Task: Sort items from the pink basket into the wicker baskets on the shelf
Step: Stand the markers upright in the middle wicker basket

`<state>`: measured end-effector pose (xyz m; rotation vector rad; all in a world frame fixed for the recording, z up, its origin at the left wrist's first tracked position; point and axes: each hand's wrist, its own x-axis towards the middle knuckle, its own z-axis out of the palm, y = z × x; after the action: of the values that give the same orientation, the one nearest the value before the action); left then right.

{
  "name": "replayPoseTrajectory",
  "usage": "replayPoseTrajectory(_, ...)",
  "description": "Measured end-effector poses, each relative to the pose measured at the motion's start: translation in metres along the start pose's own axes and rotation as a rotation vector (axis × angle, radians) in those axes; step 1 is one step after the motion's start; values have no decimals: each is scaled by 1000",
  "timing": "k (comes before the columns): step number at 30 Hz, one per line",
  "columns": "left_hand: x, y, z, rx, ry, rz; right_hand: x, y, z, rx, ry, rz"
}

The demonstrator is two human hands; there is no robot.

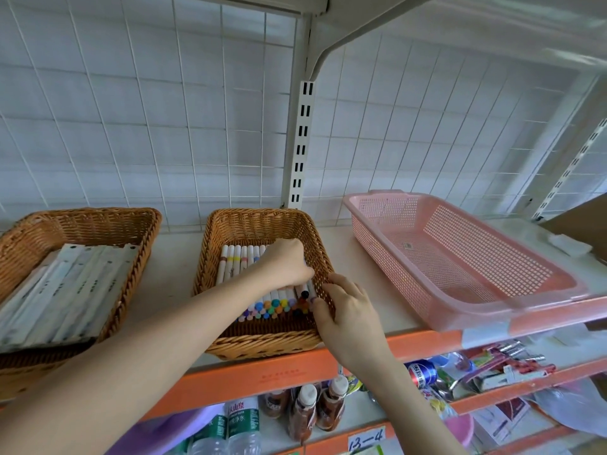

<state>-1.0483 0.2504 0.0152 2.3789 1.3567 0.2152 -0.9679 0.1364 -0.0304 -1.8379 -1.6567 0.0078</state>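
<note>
While reading from the near edge, note the right hand [348, 310] first: bent over the right rim of the middle wicker basket [262, 343], tips against the coloured cap ends, clasping nothing that shows. Further in, find the left hand [284, 262] curled knuckles-up on the markers [239, 261] lying in that basket (whether pinching one underneath, cannot tell). Expect light, stiff, smooth plastic barrels, apt to roll and slide over each other. Take by the mid-barrel across the width, or square up by pushing on the caps. Off to the left, see the other wicker basket [82, 213] with flat pale packets [65, 290]. Farther right, on the same shelf [345, 244], see the pink basket [476, 257], apparently with nothing left inside; sorting probably near done.
</note>
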Motion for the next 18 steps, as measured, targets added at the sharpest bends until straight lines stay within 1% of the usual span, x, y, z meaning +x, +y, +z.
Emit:
replayPoseTrajectory(5, 0, -7, 6, 75, 32, 70, 0, 1, 3, 12, 20, 13)
replayPoseTrajectory(9, -11, -13, 2, 175, 34, 200, -1, 2, 3, 12, 31, 10)
replayPoseTrajectory(12, -20, -18, -1, 221, -50, 299, -1, 2, 3, 28, 31, 14)
replayPoseTrajectory(15, -28, -20, 1, 269, -143, 342, -1, 2, 3, 32, 36, 21)
replayPoseTrajectory(18, -30, -20, 4, 307, -138, 336, -1, 3, 4, 20, 39, 19)
